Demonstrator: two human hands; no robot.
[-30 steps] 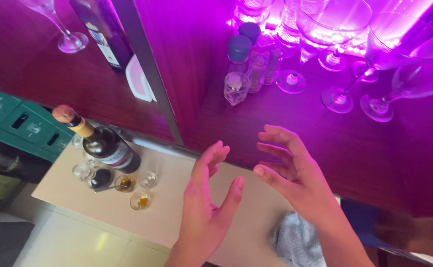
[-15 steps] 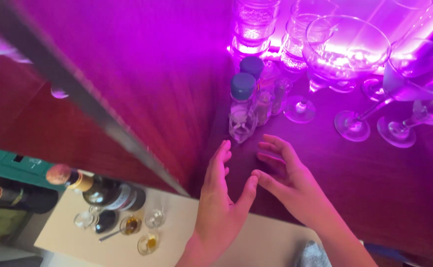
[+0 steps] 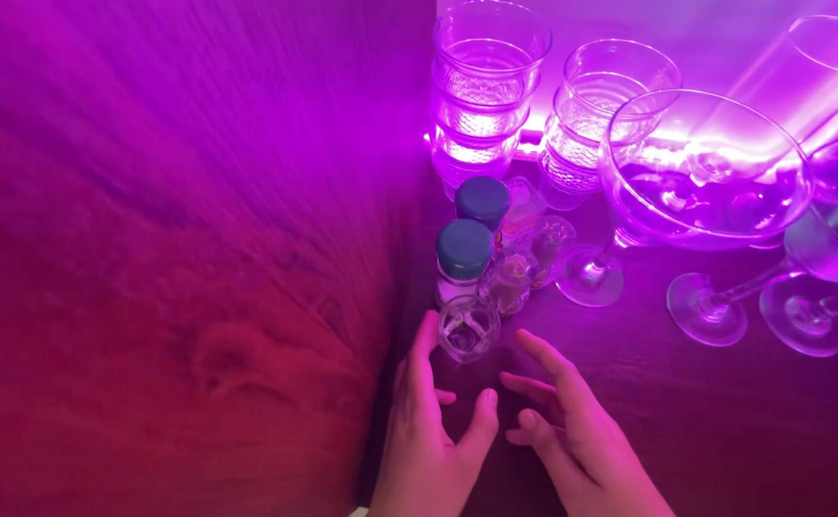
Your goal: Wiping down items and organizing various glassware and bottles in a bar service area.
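Both hands lie open-fingered, gripping nothing, just before a small clear glass (image 3: 468,328). The left hand (image 3: 430,433) nearly touches it; the right hand (image 3: 572,431) sits beside.

Both open hands, left hand (image 3: 430,421) and right hand (image 3: 572,426), flank a small glass jar (image 3: 467,328).

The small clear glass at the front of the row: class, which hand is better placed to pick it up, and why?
Probably the left hand. Its forefinger already lies along the left side of the small clear glass, with the thumb open below it. The right hand hovers lower right, fingertips short of the glass.
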